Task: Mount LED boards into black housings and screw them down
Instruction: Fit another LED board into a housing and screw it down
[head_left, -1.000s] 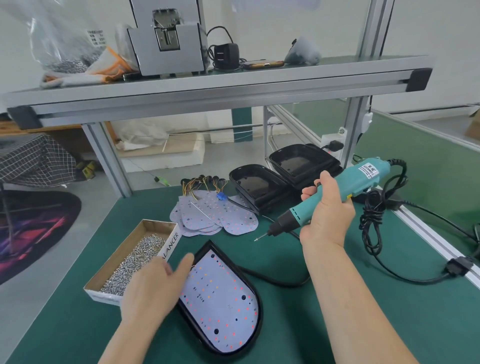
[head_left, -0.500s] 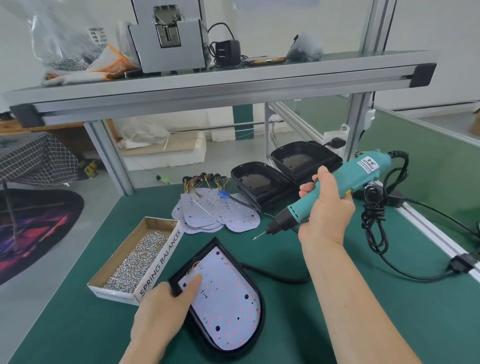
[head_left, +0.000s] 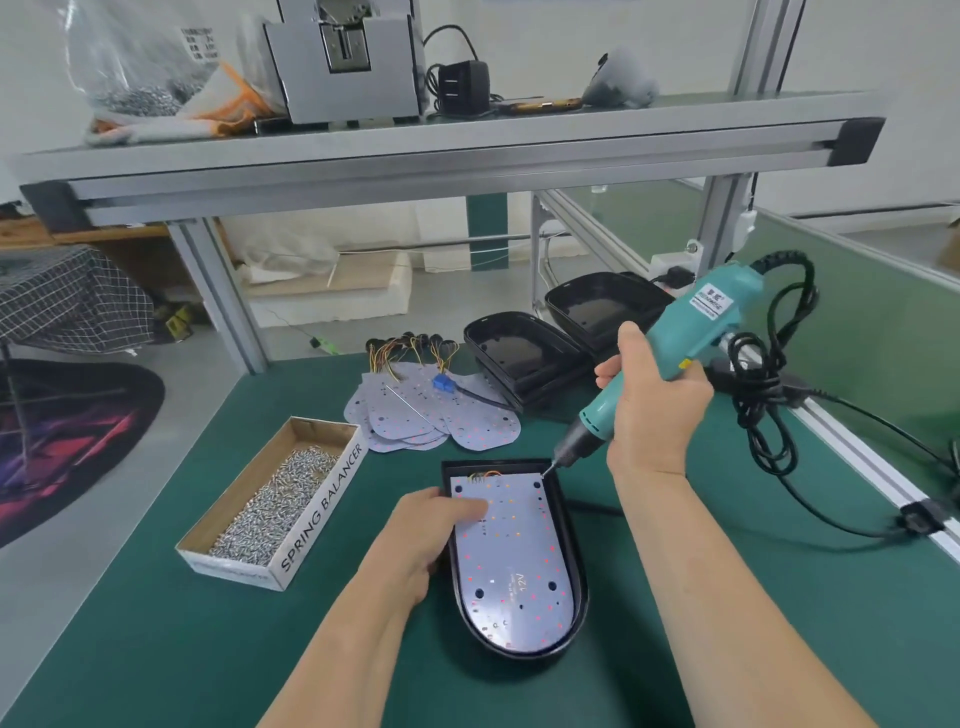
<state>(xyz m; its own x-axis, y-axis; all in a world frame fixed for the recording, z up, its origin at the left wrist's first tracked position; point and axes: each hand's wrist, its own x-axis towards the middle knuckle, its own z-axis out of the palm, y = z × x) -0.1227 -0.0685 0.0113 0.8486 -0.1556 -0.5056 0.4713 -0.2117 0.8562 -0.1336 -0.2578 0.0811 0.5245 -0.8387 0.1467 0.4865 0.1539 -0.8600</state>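
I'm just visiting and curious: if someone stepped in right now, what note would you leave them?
Left hand presses the LED board down in the black housing.
Right hand grips the electric screwdriver, bit at the board's far right corner.
Done: board seated in housing.
Remaining: drive screws from the screw box; the near holes look empty. Then the spare boards and empty housings behind.

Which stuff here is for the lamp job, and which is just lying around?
For the job: LED board, black housing, screwdriver in the right hand, screw box, spare boards, empty housings.
Lying about: plug adapter, grey machine, cloth on the shelf.
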